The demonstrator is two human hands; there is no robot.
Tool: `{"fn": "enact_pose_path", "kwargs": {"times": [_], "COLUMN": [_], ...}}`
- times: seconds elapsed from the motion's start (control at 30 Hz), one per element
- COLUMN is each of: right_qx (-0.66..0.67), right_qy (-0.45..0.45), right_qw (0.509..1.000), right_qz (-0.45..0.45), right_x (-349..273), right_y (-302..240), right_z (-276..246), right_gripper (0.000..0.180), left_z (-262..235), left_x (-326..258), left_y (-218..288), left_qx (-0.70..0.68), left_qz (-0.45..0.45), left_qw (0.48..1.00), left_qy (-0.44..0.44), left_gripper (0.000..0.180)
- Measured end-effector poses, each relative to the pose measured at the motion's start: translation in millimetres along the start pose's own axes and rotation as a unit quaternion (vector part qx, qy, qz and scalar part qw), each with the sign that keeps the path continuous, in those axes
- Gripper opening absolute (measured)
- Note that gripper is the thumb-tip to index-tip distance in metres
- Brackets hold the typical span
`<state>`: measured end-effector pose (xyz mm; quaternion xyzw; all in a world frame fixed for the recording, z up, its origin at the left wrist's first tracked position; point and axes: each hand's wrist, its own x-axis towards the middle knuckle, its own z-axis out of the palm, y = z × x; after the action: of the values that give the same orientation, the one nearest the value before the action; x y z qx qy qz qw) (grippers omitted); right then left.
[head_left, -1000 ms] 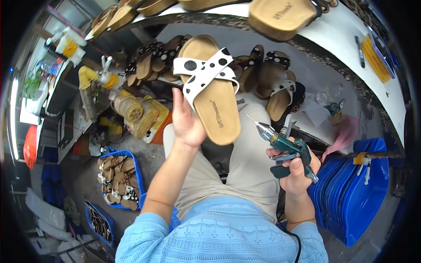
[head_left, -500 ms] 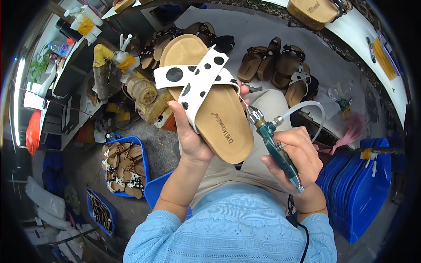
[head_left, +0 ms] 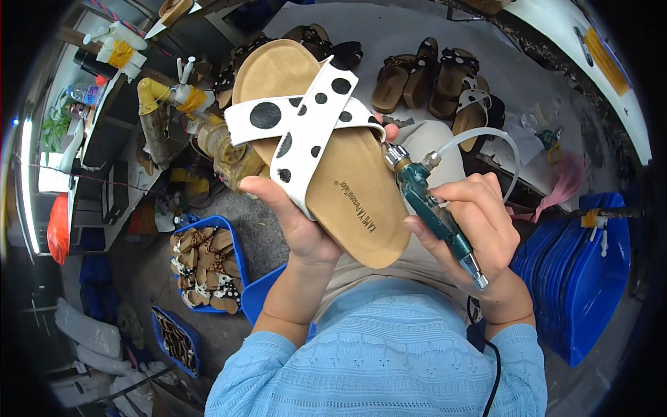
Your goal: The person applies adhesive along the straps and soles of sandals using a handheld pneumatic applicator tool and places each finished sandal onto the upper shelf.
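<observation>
Watching the head view here: left hand [head_left: 295,222] is wrapped around a tan cork-style sandal [head_left: 340,187], right in the middle of the frame, footbed facing up, fingers clenched on its near edge. Two white straps with black dots [head_left: 306,118] cross over the upper part of the footbed. Right hand [head_left: 479,229] is closed around a teal airbrush-type tool [head_left: 434,215], middle right, held like a pen with its metal nozzle touching the sandal's right edge. A clear hose [head_left: 486,139] loops off the tool's top. Further up the frame there's a bunch of finished sandals [head_left: 445,80] lying on a grey work surface [head_left: 389,35]. Lower left, a blue crate [head_left: 236,243] full of more sandals sits on the floor. Stacked blue trays [head_left: 590,278] on the right edge.
</observation>
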<state>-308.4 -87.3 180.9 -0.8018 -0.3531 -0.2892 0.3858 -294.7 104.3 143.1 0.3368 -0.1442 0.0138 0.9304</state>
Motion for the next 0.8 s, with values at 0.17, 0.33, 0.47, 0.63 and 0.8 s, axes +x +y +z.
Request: {"fn": "enact_pose_path", "kwargs": {"times": [0.17, 0.33, 0.47, 0.63, 0.8], "right_qx": [0.024, 0.028, 0.014, 0.006, 0.018], "right_qy": [0.006, -0.020, -0.019, 0.004, -0.031], "right_qw": [1.000, 0.999, 0.999, 1.000, 0.999], "right_qz": [0.017, 0.028, 0.027, -0.004, 0.031], "right_x": [-3.3, -6.1, -6.8, -7.4, -13.1], "right_y": [2.7, 3.2, -0.1, 1.4, -3.9], "right_z": [-0.2, -2.0, -3.2, -2.4, -8.3], "right_gripper": [0.039, 0.031, 0.032, 0.042, 0.034], "left_z": [2.3, 0.4, -3.1, -4.1, -5.8], "left_x": [-1.3, 0.3, 0.7, 2.9, 4.0], "left_y": [-0.5, -3.4, -4.2, -2.9, -3.1], "left_qx": [-0.027, -0.022, -0.045, -0.033, -0.073], "left_qz": [0.008, 0.010, 0.015, 0.016, 0.016], "left_qw": [0.999, 1.000, 0.999, 0.999, 0.997], "left_qy": [0.015, 0.004, -0.001, 0.002, -0.024], "left_gripper": [0.119, 0.121, 0.122, 0.123, 0.124]}}
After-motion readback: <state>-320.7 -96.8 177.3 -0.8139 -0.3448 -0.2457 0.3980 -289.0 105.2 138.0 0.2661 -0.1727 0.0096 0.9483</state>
